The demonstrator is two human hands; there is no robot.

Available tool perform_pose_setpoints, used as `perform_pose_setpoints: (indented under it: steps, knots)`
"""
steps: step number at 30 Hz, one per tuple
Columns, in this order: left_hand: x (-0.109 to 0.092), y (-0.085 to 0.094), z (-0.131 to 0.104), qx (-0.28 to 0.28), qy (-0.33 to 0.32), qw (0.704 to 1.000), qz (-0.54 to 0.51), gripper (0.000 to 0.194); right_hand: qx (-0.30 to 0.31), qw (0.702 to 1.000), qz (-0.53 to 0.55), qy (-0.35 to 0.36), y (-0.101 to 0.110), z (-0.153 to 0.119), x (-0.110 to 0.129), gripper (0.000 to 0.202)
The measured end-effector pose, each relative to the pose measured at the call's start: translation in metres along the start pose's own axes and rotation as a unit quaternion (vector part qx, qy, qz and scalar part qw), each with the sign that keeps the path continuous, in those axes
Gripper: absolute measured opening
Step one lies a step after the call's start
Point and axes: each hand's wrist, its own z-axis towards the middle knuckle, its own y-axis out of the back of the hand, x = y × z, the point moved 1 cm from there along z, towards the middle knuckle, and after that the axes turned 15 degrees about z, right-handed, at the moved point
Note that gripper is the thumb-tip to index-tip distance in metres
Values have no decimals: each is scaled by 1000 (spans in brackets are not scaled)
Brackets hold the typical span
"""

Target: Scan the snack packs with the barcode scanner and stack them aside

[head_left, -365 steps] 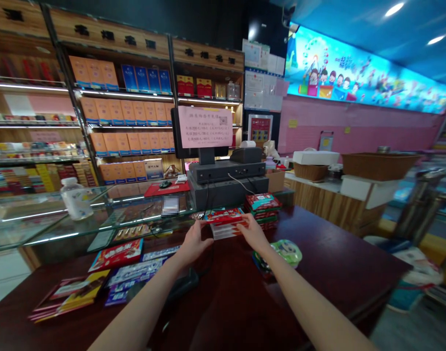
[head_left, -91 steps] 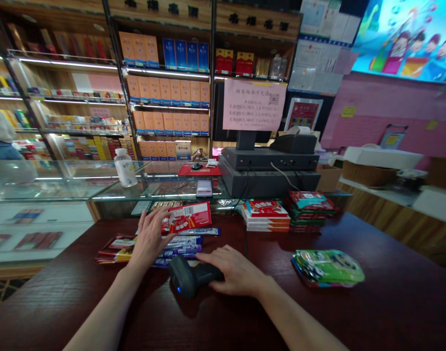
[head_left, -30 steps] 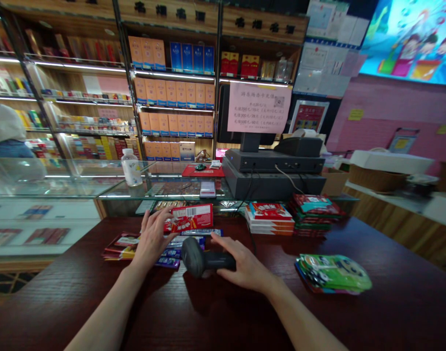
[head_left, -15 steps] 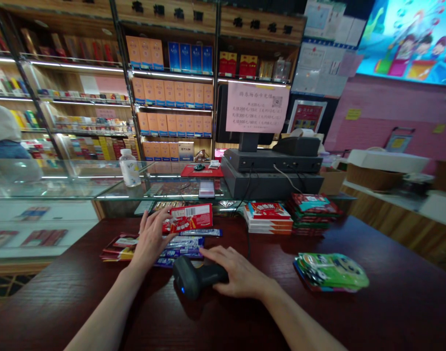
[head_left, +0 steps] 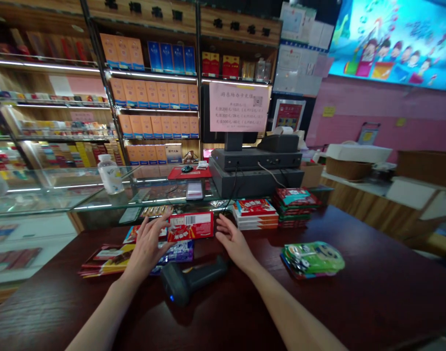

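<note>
My left hand is open at the left end of a red box with a barcode facing up; whether it touches the box is unclear. Beyond the box's right end, my right hand is open with nothing in it. A black barcode scanner with a blue light lies on the dark wooden table between my forearms. Blue-purple packets lie just behind the scanner, partly hidden by my left hand. Red and yellow packets sit left of that hand.
Stacked red-topped boxes and dark red-green packages stand at the table's back. Green packs lie on the right. Behind are a cash register, a glass counter with a white bottle, and shelves of boxes.
My right hand has let go of the scanner and moved up toward the red box. The scanner now rests on the table. The camera view has turned somewhat to the right.
</note>
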Motion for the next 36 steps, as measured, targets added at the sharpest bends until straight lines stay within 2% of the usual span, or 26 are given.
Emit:
perform_pose_setpoints:
  steps: [6, 13, 21, 24, 27, 33, 36]
  knots:
    - [-10, -3, 4, 41, -17, 999, -14, 38, 6, 997, 79, -7, 2, 6, -2, 67]
    - [-13, -4, 11, 60, -44, 995, -73, 62, -12, 999, 44, -21, 1, 11, -4, 60]
    - [-18, -8, 30, 89, -62, 989, -101, 76, -16, 996, 70, -51, 4, 18, 17, 60]
    - [-24, -7, 35, 93, -36, 987, -122, 73, -25, 997, 64, -38, 10, 18, 26, 58]
    - [-34, -10, 42, 96, 20, 980, -173, 70, -42, 998, 42, -28, 16, 17, 33, 58]
    - [-54, -22, 60, 75, 129, 941, -305, 67, -99, 995, 23, -16, 34, 13, 43, 63]
    - [-63, -31, 68, 80, 143, 927, -337, 68, -101, 994, 28, -4, 45, 11, 51, 64]
